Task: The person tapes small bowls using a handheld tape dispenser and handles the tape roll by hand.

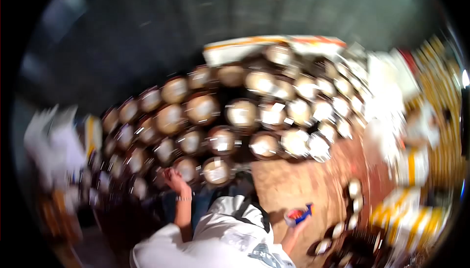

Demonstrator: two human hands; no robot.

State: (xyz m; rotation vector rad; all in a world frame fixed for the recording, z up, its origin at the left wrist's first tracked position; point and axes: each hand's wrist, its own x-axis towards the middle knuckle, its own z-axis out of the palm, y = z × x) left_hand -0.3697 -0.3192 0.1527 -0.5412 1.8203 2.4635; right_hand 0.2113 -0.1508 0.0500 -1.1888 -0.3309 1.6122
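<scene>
My left hand reaches forward over the near edge of a large group of round, dark-sided containers with pale tops. It is beside one such container, and blur hides whether its fingers touch it. A band circles that wrist. Low on the right, my right hand grips a blue tape dispenser carrying a roll with a red centre. Brown floor or board lies beneath it.
Behind the containers lies a long white box with an orange edge. White-and-yellow packages are piled at the right, near another person. A few smaller round items line the brown surface. White bundles stand at the left.
</scene>
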